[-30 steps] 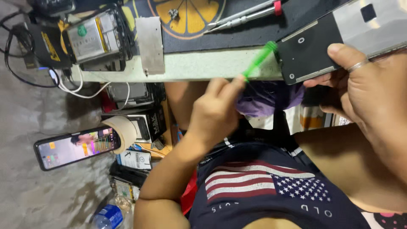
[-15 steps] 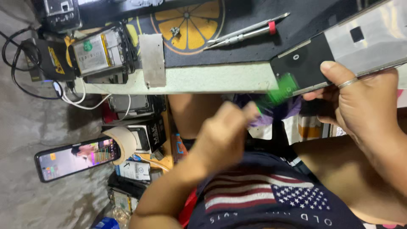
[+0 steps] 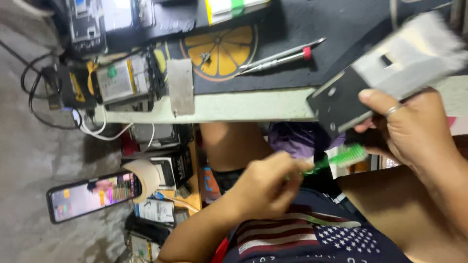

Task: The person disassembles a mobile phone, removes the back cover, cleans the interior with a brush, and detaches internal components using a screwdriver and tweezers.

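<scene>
My right hand (image 3: 414, 131) grips a flat phone-like device (image 3: 385, 73), dark at its lower end and silvery and blurred higher up, tilted over the table edge (image 3: 243, 107). The thumb lies on its face and one finger wears a ring. My left hand (image 3: 265, 187) is closed on the handle of a green brush (image 3: 348, 157). Its bristle head lies just under the device, beside the fingers of my right hand; whether it touches the device I cannot tell.
On the table lie a black mat with an orange-slice print (image 3: 219, 48), a red-tipped screwdriver (image 3: 278, 57), a metal plate (image 3: 180, 86) and an opened phone with cables (image 3: 122, 83). Below, a lit phone (image 3: 90, 196) and small boxes (image 3: 165, 165) sit near the floor.
The green brush has dropped from the device's lower edge to a spot beneath it. My right hand has tilted the device further up and to the right.
</scene>
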